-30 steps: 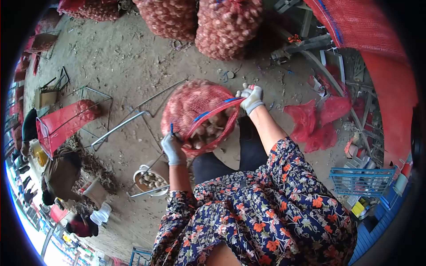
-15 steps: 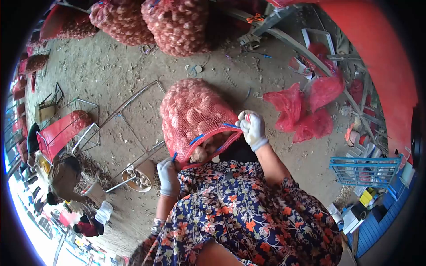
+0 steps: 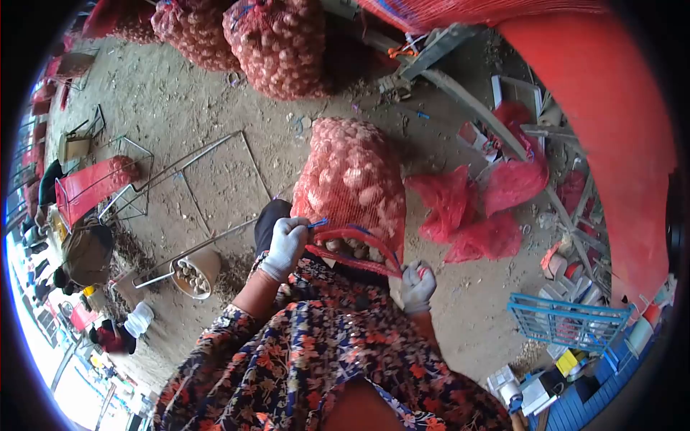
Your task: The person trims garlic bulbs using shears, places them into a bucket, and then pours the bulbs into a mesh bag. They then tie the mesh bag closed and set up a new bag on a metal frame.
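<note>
A red mesh sack (image 3: 352,172) full of pale bulbs, which look like garlic, stands on the ground against my body, its mouth toward me and partly open. My left hand (image 3: 286,244), in a whitish glove, is closed on the left side of the sack's rim, beside a blue tie. At the right end of the rim, my gloved right hand (image 3: 417,286) is closed on the mesh edge. Bulbs show inside the mouth between my hands.
Full mesh sacks (image 3: 277,47) stand at the top. Empty red mesh bags (image 3: 449,205) lie to the right, near a blue rack (image 3: 568,320). A metal frame (image 3: 190,169) and a bucket of bulbs (image 3: 208,266) are at left, with people beyond.
The sack has shifted right and turned more upright in view. My left hand has moved up and right with the rim; my right hand has come down toward my body.
</note>
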